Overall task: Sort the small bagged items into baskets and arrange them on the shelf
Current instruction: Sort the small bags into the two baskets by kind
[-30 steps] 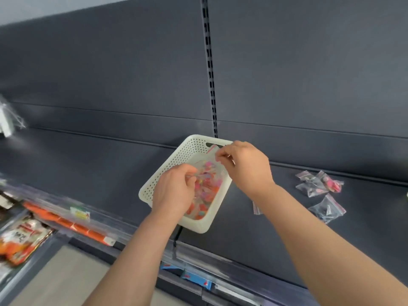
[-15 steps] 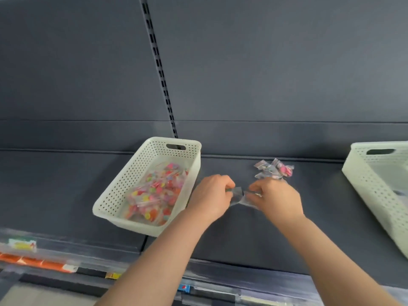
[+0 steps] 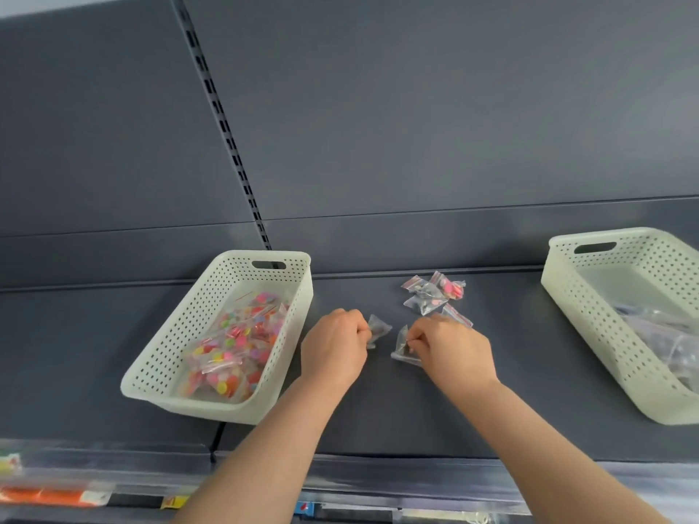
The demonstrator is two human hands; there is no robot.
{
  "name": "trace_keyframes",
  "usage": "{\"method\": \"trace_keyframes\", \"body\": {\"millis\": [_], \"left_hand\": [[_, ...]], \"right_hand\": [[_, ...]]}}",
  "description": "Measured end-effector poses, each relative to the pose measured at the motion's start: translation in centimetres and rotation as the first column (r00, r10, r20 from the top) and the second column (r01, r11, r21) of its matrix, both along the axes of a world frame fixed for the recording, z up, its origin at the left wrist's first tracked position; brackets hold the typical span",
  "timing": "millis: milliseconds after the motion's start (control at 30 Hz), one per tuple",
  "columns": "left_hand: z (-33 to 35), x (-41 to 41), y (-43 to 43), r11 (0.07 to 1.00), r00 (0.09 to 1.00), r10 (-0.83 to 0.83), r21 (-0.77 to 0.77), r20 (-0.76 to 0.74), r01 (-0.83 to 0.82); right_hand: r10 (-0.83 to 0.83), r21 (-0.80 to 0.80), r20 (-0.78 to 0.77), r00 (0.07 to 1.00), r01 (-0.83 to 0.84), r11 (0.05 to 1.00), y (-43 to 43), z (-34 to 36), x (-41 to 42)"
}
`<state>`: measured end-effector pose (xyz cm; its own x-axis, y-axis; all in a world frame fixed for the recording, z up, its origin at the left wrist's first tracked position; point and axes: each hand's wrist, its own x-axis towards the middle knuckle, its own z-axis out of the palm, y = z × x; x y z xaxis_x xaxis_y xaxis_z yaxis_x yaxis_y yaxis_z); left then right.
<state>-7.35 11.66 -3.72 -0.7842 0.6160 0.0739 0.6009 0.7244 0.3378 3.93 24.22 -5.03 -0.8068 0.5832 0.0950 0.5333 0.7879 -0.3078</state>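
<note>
A dark grey shelf (image 3: 378, 410) fills the lower half of the view. Behind it rises a plain grey back panel (image 3: 416, 126), crossed by a slotted upright (image 3: 227, 134) that leans from 11 o'clock down to the shelf. A clear label rail (image 3: 378, 482) runs along the front edge at 6 o'clock.

At 9 o'clock from the hands sits a cream perforated basket (image 3: 212, 289). Its long axis runs from 7 to 1 o'clock, with the handle-slot end farthest away. It holds a heap of bags with bright round pieces (image 3: 234, 346). A second cream basket (image 3: 590, 319) lies at 3 o'clock, with its long axis running from 11 to 5 o'clock and partly cut off by the frame. The clear bags (image 3: 665, 334) in it are too blurred to read.

Between the baskets, the left hand (image 3: 334, 349) is curled and pinches a small crumpled clear bag (image 3: 378, 329), which juts toward 3 o'clock. The right hand (image 3: 452, 347), just beside it but not touching, pinches another clear bag (image 3: 401, 347) whose long axis runs roughly from 12 to 6 o'clock. Its lower edge is on or just above the shelf; I cannot tell which. A loose cluster of bags (image 3: 433, 295) lies on the shelf at 12 o'clock from the right hand.
</note>
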Motion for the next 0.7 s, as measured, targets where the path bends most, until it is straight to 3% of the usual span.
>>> {"method": "trace_keyframes", "body": {"millis": [100, 333, 500, 700], "left_hand": [[0.7, 0.9, 1.4, 0.993, 1.000, 0.009, 0.120, 0.008, -0.010], [1.9, 4.8, 7.0, 0.979, 0.987, -0.137, 0.163, 0.081, 0.123], [3.5, 9.3, 12.7, 0.923, 0.941, -0.329, 0.240, 0.081, 0.302], [5.2, 14.2, 18.9, 0.835, 0.888, -0.460, 0.342, 0.007, 0.430]], "right_hand": [[-0.049, 0.019, -0.127, 0.991, 0.052, 0.998, 0.9, 1.1, 1.5], [-0.277, 0.057, -0.347, 0.896, 0.315, 0.947, 7.2, 4.6, 7.8], [-0.482, 0.061, -0.334, 0.810, 0.529, 0.846, 12.0, 5.4, 14.6], [-0.579, 0.076, -0.214, 0.787, 0.604, 0.793, 13.5, 4.4, 19.5]]}}
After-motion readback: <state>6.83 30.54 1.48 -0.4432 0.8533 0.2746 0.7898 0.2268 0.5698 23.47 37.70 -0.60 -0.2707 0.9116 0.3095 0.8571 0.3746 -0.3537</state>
